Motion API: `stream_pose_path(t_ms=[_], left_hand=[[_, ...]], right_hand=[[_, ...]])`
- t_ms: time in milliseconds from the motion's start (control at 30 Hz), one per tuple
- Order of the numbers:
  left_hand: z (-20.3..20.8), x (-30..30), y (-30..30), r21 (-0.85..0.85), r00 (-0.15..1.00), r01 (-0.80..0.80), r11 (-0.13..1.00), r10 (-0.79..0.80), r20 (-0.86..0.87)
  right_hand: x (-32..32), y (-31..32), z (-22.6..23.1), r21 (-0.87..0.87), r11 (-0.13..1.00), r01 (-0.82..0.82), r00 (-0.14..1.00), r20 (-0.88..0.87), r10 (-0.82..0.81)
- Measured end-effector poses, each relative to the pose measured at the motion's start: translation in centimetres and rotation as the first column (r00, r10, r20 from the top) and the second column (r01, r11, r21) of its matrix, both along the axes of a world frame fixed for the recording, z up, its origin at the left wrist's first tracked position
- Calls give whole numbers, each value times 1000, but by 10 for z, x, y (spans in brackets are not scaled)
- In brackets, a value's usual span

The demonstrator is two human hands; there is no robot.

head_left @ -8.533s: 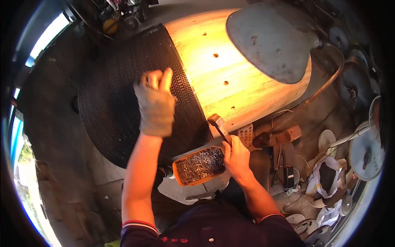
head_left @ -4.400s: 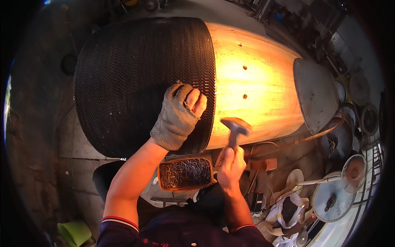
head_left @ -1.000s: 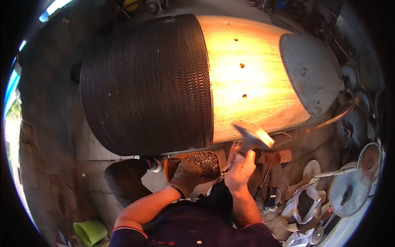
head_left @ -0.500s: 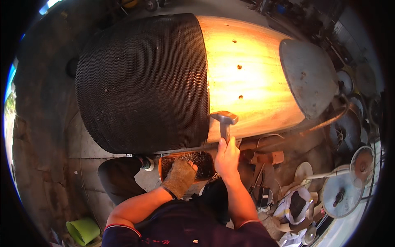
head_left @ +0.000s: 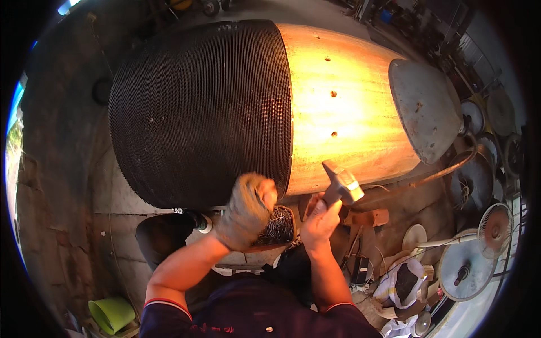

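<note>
My left hand (head_left: 248,211), in a worn brown glove with bare fingertips, is closed and raised at the lower edge of a dark ridged covering (head_left: 197,112). What it pinches, if anything, is too small to make out. My right hand (head_left: 320,224) grips a hammer (head_left: 341,185) by its handle, head up and tilted right, below the pale wooden drum (head_left: 349,112). The dark covering wraps the drum's left part in dense toothed rows. Under my left hand stands an orange-rimmed box (head_left: 293,228) of small dark metal pieces, partly hidden by the glove.
A grey round end plate (head_left: 425,110) caps the drum's right side. Metal discs (head_left: 466,265), a white sack (head_left: 414,270) and a wooden block (head_left: 371,217) lie at the right. A green bucket (head_left: 111,315) sits at the lower left.
My left hand has risen out of the box toward the drum's lower edge. The hammer has moved right and down, its head now tilted. The view has shifted slightly.
</note>
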State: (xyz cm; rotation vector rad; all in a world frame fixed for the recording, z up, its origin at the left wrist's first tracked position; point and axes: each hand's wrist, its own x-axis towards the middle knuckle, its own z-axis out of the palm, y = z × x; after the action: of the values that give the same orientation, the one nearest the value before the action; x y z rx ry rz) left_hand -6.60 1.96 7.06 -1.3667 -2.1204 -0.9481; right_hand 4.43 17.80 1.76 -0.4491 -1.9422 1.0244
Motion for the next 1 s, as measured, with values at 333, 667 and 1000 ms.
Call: stream_pose_path(t_ms=[333,667,1000], left_hand=[[28,-111,9,144,843,-111,983,170,-510],[37,-106,9,141,842,-196,970,240,-483],[38,-115,12,226,800,-159,961,259,-542]], right_hand=[[6,-11,8,71,997,17,984,-180,-4],[4,-16,9,43,999,-1,998,-66,4],[-1,-9,11,174,985,1,998,55,-11]])
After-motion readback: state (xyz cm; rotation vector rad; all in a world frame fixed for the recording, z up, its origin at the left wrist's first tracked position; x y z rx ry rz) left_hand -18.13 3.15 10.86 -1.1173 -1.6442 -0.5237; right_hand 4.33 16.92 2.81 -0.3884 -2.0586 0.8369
